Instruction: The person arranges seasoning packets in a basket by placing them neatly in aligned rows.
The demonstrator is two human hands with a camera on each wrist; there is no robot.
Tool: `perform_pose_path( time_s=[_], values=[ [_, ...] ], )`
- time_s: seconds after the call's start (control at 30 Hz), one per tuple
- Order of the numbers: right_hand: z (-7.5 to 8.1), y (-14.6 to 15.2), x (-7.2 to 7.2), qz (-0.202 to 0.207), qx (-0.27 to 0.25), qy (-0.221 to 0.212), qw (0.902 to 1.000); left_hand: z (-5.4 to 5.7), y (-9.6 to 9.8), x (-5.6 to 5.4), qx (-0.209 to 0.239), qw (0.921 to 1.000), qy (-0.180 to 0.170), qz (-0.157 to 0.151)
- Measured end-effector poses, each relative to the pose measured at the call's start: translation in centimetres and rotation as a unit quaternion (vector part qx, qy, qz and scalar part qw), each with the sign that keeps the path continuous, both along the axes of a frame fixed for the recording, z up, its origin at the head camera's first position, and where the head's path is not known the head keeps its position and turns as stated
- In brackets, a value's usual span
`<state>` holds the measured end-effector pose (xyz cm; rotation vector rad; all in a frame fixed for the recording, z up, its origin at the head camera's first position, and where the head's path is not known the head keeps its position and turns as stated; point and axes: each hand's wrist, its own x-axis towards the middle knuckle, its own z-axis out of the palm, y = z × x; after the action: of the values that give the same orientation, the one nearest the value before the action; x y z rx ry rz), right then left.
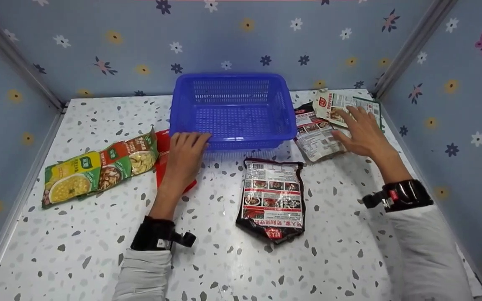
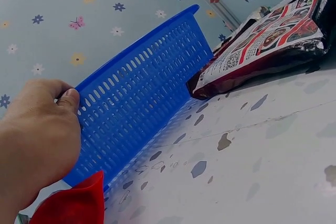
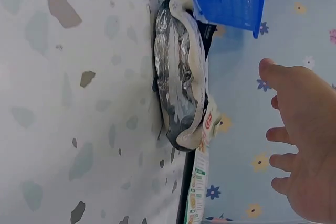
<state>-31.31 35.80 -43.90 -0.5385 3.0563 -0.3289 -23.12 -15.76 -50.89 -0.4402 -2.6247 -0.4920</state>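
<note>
A blue plastic basket (image 1: 232,140) with slotted walls stands at the back middle of the table, nothing inside it. My left hand (image 1: 185,159) grips its near-left rim, thumb on the outer wall and fingers over the edge in the left wrist view. On the right, my right hand (image 1: 362,131) hovers with fingers spread and holds nothing. Below that hand lie a dark-edged food packet (image 1: 318,140) and a cream and green packet (image 1: 339,104), which overlaps it. The right wrist view shows the palm and fingertips (image 3: 278,135) apart from the packets.
A black and red food packet (image 1: 272,196) lies in front of the basket. By my left forearm is a red packet (image 1: 163,161), partly hidden. Green packets (image 1: 71,175) with food pictures overlap at the left. Flower-patterned walls (image 1: 232,37) enclose the speckled table (image 1: 207,259).
</note>
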Motion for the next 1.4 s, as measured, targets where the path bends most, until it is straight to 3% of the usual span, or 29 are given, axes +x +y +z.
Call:
perform_pose_path(
  time_s=[0.3,0.47,0.7,1.1,1.4],
  values=[
    [-1.4,1.4,-4.4,-0.040,-0.007,-0.050,0.9979,-0.3,-0.1,0.1,0.002,0.9999,0.014,0.008],
    [-2.1,2.0,-5.9,-0.083,-0.013,-0.088,0.9926,-0.3,-0.1,0.2,0.008,0.9999,0.010,0.009],
    [-2.9,2.0,-6.9,-0.109,0.012,-0.110,0.9879,-0.3,-0.1,0.1,0.004,1.0000,0.006,0.005],
    [-4.7,1.1,-8.2,-0.113,0.021,-0.097,0.9887,0.1,-0.2,0.0,-0.009,0.9998,0.015,0.014],
    [-5.5,1.0,-9.0,-0.112,0.033,-0.122,0.9856,0.0,0.1,0.1,-0.015,0.9998,0.010,0.008]
  ],
)
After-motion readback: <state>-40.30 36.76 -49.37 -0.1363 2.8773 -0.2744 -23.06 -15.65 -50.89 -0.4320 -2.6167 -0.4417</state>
